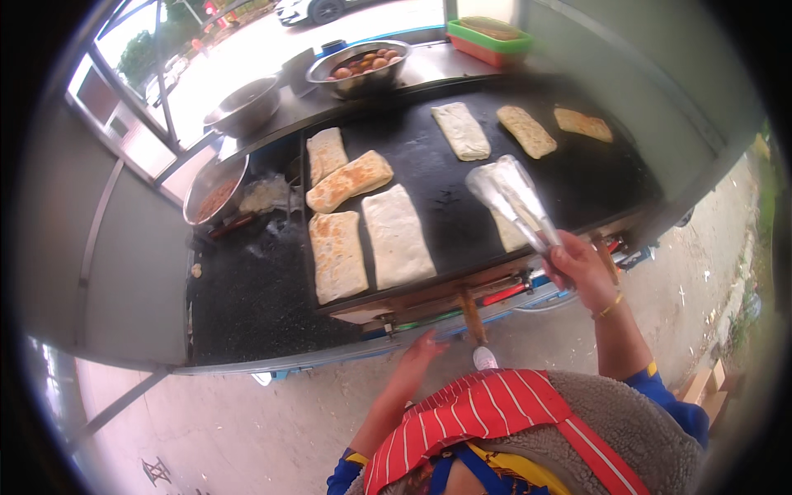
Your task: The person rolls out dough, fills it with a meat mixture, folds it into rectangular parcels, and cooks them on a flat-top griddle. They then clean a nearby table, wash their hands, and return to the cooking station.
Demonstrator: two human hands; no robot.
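Note:
Metal tongs [516, 207] are gripped by my right hand [576, 269] near the griddle's front right. Their splayed, blurred tips lie over a pale flatbread [510, 232]; whether they pinch it I cannot tell. My left hand [422, 354] hangs holding nothing, just below the front edge of the black griddle [458, 216]. A large pale flatbread [398, 238] lies left of centre. Around it are browned flatbreads [338, 257], one of them [349, 181] slanted against another [326, 151]. Farther back lie a pale flatbread [461, 131] and two browned ones [526, 131] [583, 124].
Behind the griddle stand a steel bowl of eggs [365, 65], another steel bowl [244, 108] and a green and red basket [492, 43]. At left, a bowl of brown filling [216, 195] sits beside a plastic bag [266, 195]. Metal side panels [133, 272] enclose the stall.

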